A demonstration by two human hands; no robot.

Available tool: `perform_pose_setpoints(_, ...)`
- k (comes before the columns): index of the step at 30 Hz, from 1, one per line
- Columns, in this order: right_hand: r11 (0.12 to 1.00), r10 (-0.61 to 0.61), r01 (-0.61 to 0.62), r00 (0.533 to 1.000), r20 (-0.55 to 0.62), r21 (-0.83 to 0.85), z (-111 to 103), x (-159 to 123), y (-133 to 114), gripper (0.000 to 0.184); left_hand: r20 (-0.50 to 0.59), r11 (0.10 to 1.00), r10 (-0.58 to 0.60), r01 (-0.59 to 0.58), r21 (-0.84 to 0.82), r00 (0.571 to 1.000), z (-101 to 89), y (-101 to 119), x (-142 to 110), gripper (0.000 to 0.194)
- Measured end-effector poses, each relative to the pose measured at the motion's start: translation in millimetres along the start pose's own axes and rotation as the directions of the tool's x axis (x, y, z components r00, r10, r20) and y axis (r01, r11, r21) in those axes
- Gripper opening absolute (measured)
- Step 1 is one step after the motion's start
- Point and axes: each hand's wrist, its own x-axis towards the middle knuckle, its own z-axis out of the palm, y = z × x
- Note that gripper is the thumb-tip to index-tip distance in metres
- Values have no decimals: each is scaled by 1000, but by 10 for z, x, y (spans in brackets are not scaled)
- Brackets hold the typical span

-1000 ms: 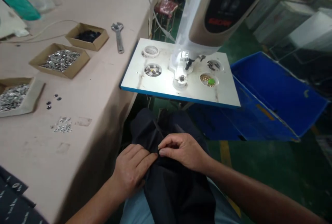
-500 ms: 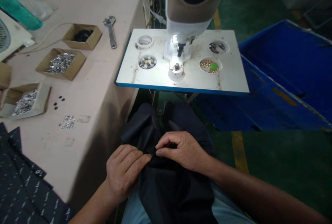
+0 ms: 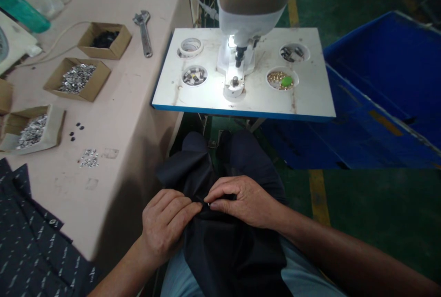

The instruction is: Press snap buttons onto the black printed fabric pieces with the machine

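In the lower middle of the frame, a smooth black piece of cloth (image 3: 225, 253) lies across your lap, over the light blue garment (image 3: 181, 274), and both your hands are on it. Your left hand (image 3: 168, 219) is clamped on the cloth, its fingers bent over it and the nearest fingertip pressed at a raised fold. Just to the right of that, your right hand (image 3: 243, 201) has thumb and forefinger pinched together on a tiny shiny piece (image 3: 208, 204), right at the fold; it is too small to identify. In the upper middle, well apart from your hands, a white and grey machine head (image 3: 253, 10) overhangs a white rectangular tabletop with a blue edge (image 3: 206, 103). To the left on the pinkish table (image 3: 127, 90) you have a silver adjustable wrench (image 3: 144, 35), an open brown cardboard box of silver metal parts (image 3: 77, 79) and, nearer you, a scatter of tiny silver parts (image 3: 89, 158). Dark fabric with white lettering (image 3: 34, 242) fills the lower left corner, and a big blue bin (image 3: 389, 58) stands at the upper right.
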Motion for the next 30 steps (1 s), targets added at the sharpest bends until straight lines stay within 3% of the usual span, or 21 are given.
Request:
perform_pose_setpoints(9,993,2,-15,993,-115,-114,72,10,-22,5,12,999,-23,24,-25,1000,15,-9,-43,19)
perform_pose_setpoints(30,936,-171,140,983,-69,-322,142,-6,-41,15,13,996,-73,74,-42,997,24,3,-93,17)
